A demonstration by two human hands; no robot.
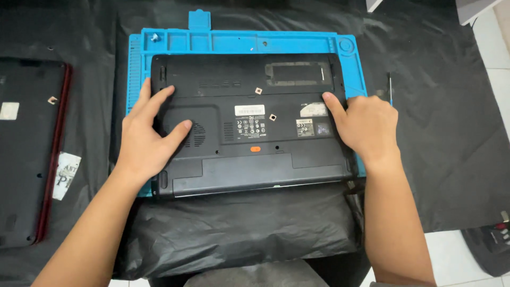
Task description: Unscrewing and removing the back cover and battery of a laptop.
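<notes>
Resting spread-fingered on the upturned laptop, left hand and right hand flank it; screwdriver lies right.

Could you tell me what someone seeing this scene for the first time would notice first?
The eye goes first to the black laptop, lying bottom side up on a bright blue mat in the middle of a table covered with black plastic sheet. The left hand presses flat on its left end and the right hand on its right edge. A second dark laptop with a red edge lies at far left.
</notes>
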